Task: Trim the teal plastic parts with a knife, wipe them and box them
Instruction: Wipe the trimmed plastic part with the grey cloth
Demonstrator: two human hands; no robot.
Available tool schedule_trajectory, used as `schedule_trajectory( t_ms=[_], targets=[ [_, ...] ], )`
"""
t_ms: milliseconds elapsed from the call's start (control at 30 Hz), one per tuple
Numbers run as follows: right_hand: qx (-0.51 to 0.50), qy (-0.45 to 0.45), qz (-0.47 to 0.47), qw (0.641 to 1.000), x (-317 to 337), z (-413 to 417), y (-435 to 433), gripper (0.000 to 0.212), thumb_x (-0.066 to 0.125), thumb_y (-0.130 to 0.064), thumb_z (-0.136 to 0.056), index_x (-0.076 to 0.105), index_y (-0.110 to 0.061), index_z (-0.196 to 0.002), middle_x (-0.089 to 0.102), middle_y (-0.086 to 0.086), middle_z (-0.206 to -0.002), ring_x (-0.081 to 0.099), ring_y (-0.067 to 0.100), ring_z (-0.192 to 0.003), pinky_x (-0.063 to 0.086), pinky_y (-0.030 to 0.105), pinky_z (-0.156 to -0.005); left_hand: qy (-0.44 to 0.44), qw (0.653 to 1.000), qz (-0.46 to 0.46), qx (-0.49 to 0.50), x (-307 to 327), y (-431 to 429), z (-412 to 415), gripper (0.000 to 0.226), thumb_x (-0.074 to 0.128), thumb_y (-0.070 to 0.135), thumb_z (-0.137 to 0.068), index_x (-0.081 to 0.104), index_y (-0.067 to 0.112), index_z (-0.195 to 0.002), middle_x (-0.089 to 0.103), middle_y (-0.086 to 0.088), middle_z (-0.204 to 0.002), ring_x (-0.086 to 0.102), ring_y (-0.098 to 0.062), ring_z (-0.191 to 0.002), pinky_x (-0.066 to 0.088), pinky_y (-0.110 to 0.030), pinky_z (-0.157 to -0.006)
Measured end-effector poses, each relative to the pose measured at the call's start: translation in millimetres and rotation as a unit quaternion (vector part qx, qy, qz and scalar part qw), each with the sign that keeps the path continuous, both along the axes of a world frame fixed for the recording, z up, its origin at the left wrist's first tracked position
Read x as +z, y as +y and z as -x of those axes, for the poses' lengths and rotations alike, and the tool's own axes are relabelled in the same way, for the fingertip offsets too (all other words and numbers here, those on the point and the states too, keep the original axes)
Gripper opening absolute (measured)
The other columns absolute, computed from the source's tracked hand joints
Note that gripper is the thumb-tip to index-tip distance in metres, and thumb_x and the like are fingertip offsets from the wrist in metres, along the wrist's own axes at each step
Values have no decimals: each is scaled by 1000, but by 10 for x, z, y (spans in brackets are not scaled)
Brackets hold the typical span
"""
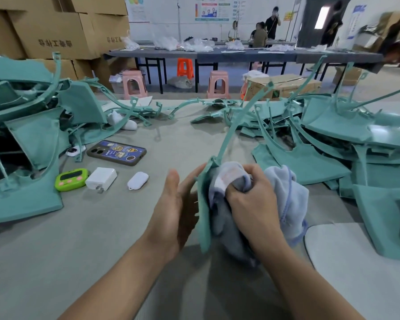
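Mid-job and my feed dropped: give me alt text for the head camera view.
The right hand grips a blue-grey cloth against a teal plastic part that the left hand steadies on edge above a grey table. Heaps of teal parts lie on both sides; a phone, green timer, white charger and small white case lie to the left.

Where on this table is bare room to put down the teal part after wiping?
Bare grey table lies near-left, between the lime-green plastic timer and the left forearm; also mid-table, between the blue-cased phone and the right heap of teal plastic parts. That heap and the left heap are crowded.
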State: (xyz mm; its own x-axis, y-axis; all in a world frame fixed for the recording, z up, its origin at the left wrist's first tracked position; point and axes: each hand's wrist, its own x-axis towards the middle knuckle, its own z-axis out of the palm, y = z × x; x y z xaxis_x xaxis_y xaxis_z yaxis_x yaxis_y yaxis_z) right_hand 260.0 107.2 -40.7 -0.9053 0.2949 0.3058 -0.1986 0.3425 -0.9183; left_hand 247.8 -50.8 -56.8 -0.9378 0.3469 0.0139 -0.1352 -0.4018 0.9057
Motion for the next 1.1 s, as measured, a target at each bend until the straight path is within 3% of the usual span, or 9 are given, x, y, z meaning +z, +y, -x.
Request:
schedule_trajectory(
  t_ms=[167,300,467,533,600,800,867,1033,1100],
  targets=[
    [-33,47,-161,985,-4,-105,-129,7,66,-32,-90,60,-32,-94,63,-13,-75,57,6,-74,48,32,-69,31,998,-34,-35,11,27,-83,58,69,60,-84,72,17,-123,66,-17,-129,65,-29,-115,54,-41,-97],
    [124,89,-255,955,53,-174,-175,7,62,-26,-86,66,-32,-87,64,-17,-89,56,8,-89,44,30,-83,-46,996,-32,72,21,69,-26,72,44,62,-93,67,-7,-97,64,-26,-93,64,-34,-84,52,-37,-75],
    [228,61,-308,922,65,-149,-150,31,69,-34,-84,68,-39,-115,65,-22,-108,53,4,-104,38,21,-96,-149,985,-28,84,4,-73,96,89,30,71,-97,64,-9,-119,66,-27,-121,67,-37,-106,54,-40,-88],
    [203,58,-309,927,52,-112,-90,20,67,-29,-83,70,-37,-100,67,-19,-97,54,6,-99,42,27,-91,-142,984,-16,103,-5,-83,89,85,34,70,-96,61,-9,-107,65,-27,-109,62,-40,-91,55,-40,-81],
    [117,54,-316,940,20,-68,-53,3,61,-33,-85,60,-31,-82,62,-14,-83,54,11,-91,44,35,-82,-150,983,-25,101,-14,-73,73,80,33,68,-99,65,-4,-112,64,-35,-116,63,-40,-105,50,-50,-101],
    [-104,33,-257,960,-52,76,-54,37,70,-29,-87,34,-34,-91,46,-14,-64,38,7,-53,25,27,-47,-158,986,-46,28,-22,-62,42,70,28,60,-102,61,8,-135,66,-18,-132,63,-32,-124,42,-46,-110],
    [-124,53,-269,954,-45,128,-6,32,66,-24,-92,36,-29,-83,45,-12,-64,36,3,-54,23,21,-48,-148,988,-21,27,-27,-80,37,69,30,60,-101,63,9,-134,66,-16,-132,64,-31,-122,46,-46,-106],
    [-83,73,-287,951,10,199,174,14,60,-12,-91,61,-19,-79,59,-6,-77,53,20,-70,43,38,-64,-134,990,7,35,-7,-119,18,61,49,61,-86,76,16,-117,70,-13,-126,68,-30,-116,60,-41,-85],
    [-26,76,-332,940,40,122,165,18,61,-8,-90,71,-22,-86,63,-9,-86,57,18,-77,46,38,-68,-149,987,0,51,-1,-106,47,64,46,59,-89,73,10,-122,68,-15,-129,67,-31,-118,58,-43,-91]
  ],
)
